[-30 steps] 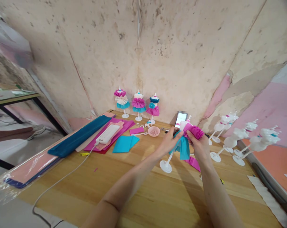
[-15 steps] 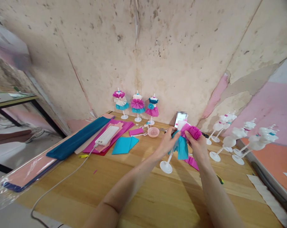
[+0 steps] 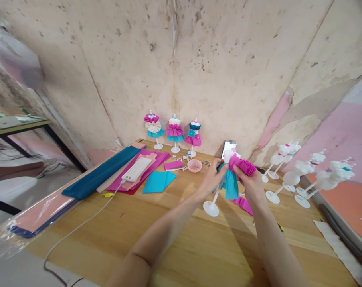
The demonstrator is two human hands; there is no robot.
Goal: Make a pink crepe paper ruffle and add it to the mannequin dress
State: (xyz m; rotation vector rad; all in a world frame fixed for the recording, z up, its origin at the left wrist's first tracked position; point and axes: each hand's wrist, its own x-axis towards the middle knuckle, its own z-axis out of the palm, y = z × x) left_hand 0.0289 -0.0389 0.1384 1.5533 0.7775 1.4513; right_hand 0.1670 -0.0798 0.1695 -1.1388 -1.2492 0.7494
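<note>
Mannequin (image 3: 231,186) between left grip (image 3: 213,178) and right grip (image 3: 251,184)

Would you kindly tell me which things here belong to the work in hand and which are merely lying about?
In hand: left hand, right hand, small mannequin on its stand, teal crepe skirt, magenta crepe ruffle.
Lying about: three dressed mannequins, pink bowl, power bank, teal paper roll, folded teal sheet, bare white mannequins.
</note>
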